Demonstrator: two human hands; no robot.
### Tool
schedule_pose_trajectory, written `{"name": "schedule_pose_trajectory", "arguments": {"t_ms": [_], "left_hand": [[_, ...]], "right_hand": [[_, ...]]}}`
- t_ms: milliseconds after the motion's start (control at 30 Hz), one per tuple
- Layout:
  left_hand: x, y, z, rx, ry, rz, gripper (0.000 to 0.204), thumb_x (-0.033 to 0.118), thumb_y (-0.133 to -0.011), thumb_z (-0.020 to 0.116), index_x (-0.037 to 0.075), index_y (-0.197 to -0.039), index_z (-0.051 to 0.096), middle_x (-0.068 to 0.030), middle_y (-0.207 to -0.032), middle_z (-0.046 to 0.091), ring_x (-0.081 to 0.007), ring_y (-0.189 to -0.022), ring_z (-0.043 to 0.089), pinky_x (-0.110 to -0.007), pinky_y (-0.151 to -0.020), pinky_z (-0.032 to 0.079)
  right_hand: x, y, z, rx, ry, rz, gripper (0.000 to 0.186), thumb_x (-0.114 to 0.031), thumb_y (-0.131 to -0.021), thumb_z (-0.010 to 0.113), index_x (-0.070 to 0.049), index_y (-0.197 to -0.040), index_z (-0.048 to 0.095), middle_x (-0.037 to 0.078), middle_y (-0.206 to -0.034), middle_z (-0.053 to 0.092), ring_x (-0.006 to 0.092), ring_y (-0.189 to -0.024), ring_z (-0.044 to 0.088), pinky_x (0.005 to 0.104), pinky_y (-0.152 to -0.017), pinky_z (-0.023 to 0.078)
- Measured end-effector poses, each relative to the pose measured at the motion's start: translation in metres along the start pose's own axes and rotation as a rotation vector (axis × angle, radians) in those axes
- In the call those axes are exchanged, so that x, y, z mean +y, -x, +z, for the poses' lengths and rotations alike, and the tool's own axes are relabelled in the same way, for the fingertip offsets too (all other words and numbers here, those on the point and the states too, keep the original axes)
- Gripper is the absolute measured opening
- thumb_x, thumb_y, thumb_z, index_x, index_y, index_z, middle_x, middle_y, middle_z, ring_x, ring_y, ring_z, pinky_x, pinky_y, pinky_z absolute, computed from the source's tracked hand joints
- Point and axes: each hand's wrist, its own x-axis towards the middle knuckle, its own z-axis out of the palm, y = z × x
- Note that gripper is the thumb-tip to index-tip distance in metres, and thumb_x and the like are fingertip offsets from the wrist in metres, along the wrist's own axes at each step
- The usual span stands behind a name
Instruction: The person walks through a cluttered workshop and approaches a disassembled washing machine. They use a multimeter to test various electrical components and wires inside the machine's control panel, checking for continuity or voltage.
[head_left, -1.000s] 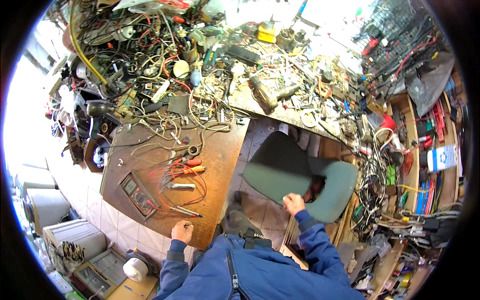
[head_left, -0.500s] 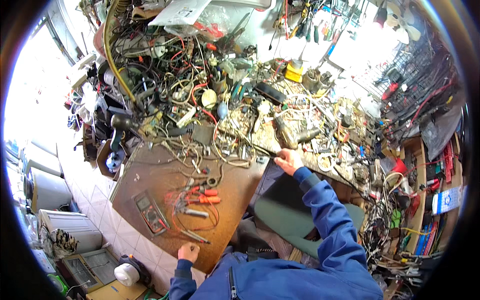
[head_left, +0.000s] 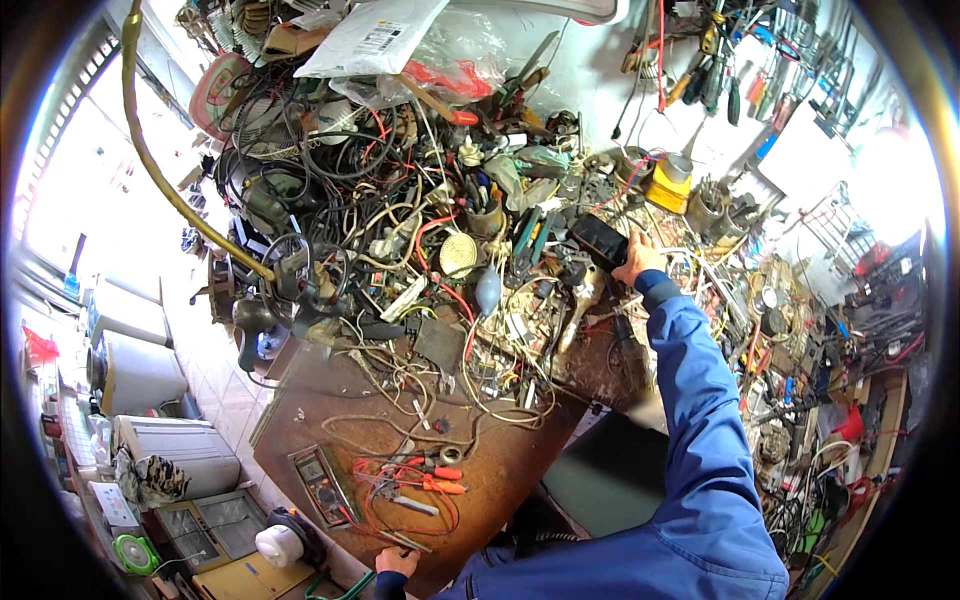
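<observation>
My right hand (head_left: 637,258) reaches far across the cluttered bench, its fingers closed on the near right end of a black oblong case (head_left: 600,241). What the case is cannot be told. By the table's near edge rests my left hand (head_left: 398,561), fingers curled; whether anything is in them is hidden. Just beyond it lie the test probes (head_left: 405,542). A multimeter (head_left: 322,486) lies on the brown table (head_left: 520,440), with red-handled pliers (head_left: 445,480) and red test leads (head_left: 375,492) to its right.
Tangled cables (head_left: 290,130) and loose parts heap up at the back. Right of the case stands a yellow container (head_left: 668,184). A blue rubber bulb (head_left: 488,292) lies among wires. A dark green chair (head_left: 610,475) sits under my right arm. A yellowish hose (head_left: 165,185) hangs at left.
My right hand has moved from the bench's front edge, farther back, and taken hold of the black case. The view has shifted. My left hand stays at the table's near edge.
</observation>
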Motion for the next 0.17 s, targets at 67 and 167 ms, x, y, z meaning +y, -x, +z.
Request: {"name": "schedule_pose_trajectory", "arguments": {"t_ms": [67, 167], "left_hand": [[0.009, -0.001, -0.002, -0.027, -0.014, -0.044, 0.043, 0.046, -0.070, 0.072, 0.013, -0.095, 0.077, -0.0204, -0.090, 0.071, -0.0388, -0.089, 0.068, -0.044, -0.084, 0.054], [0.020, -0.004, -0.011, -0.079, -0.087, -0.060, 0.054, 0.051, -0.069, 0.071, 0.002, -0.093, 0.075, -0.0240, -0.085, 0.070, -0.0402, -0.088, 0.068, -0.046, -0.083, 0.053]], "right_hand": [[0.017, -0.030, 0.006, -0.115, 0.034, -0.042, 0.097, -0.035, -0.062, 0.084, -0.001, -0.139, 0.038, 0.023, -0.141, 0.046, 0.0397, -0.132, 0.044, 0.0433, -0.102, 0.045], [0.014, -0.059, 0.004, -0.342, 0.020, -0.105, 0.108, -0.037, -0.061, 0.086, 0.001, -0.146, 0.031, 0.024, -0.138, 0.049, 0.0397, -0.131, 0.044, 0.0415, -0.103, 0.045]]}}
